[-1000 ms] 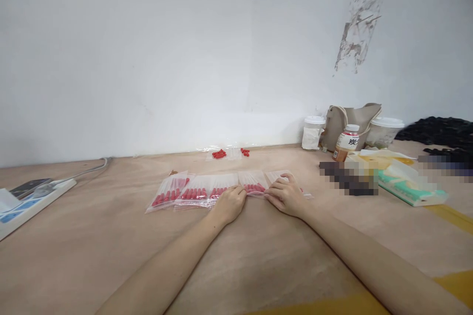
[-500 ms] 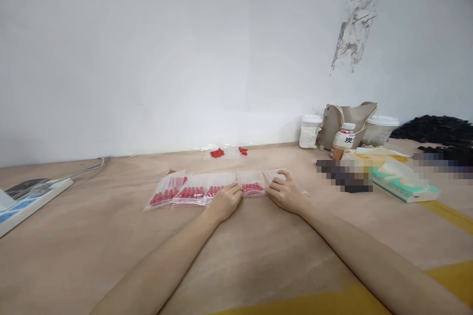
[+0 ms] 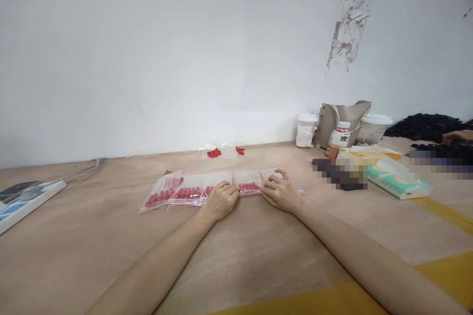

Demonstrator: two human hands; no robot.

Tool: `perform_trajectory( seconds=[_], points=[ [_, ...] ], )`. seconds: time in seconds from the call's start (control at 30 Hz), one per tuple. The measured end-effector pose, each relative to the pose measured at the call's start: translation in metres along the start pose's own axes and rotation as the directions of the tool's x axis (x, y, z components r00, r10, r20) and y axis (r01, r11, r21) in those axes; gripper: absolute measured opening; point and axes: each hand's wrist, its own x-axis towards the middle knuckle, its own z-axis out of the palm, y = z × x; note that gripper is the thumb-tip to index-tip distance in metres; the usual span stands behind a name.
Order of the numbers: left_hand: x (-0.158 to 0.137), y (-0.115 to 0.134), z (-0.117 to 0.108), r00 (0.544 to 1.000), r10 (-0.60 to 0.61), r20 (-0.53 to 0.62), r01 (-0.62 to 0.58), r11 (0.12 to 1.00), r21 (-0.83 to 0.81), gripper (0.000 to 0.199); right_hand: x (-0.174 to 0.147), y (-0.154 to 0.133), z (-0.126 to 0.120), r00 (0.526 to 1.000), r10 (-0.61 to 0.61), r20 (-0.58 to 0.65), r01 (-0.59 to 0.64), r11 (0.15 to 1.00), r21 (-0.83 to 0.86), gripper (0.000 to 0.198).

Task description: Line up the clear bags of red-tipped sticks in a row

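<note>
A row of clear zip bags filled with red pieces [image 3: 185,191] lies flat across the middle of the brown table [image 3: 258,256]. My left hand [image 3: 220,201] rests curled on the near edge of one bag [image 3: 248,184], pinching its left side. My right hand [image 3: 280,193] pinches the same bag's right side and covers part of the rightmost bag. Both forearms stretch in from the bottom of the view.
Loose red pieces [image 3: 214,152] and clear bags lie by the wall. At right stand two lidded cups [image 3: 306,129], a beige bag [image 3: 345,115], a bottle [image 3: 338,139], a tissue pack [image 3: 395,179] and black material [image 3: 428,125]. A power strip [image 3: 25,197] lies at left.
Both hands keep pressing on the same bag; my right fingers have shifted slightly along its edge. The view has drifted a little, so everything sits slightly higher and to the left.
</note>
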Motion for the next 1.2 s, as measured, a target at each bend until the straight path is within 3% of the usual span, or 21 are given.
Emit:
perform_trajectory(
  seconds=[0.27, 0.6, 0.87, 1.2],
  points=[
    [0.002, 0.002, 0.004, 0.998, 0.027, -0.051, -0.028, 1.000, -0.008, 0.024, 0.025, -0.031, 0.015, 0.994, -0.072, -0.085, 0.071, 0.997, -0.015, 0.022],
    [0.000, 0.001, 0.004, 0.972, 0.098, -0.213, -0.108, 0.994, -0.035, 0.018, 0.028, -0.031, 0.020, 0.950, -0.213, -0.227, 0.198, 0.976, -0.088, 0.025],
    [0.002, 0.002, 0.002, 0.970, 0.073, -0.230, -0.090, 0.994, -0.064, 0.019, 0.028, -0.032, 0.013, 0.925, -0.290, -0.244, 0.251, 0.951, -0.181, 0.023],
    [0.002, 0.004, -0.004, 0.966, 0.012, -0.257, -0.042, 0.993, -0.113, 0.019, 0.018, -0.018, 0.009, 0.948, -0.264, -0.178, 0.207, 0.936, -0.285, 0.023]
  ],
)
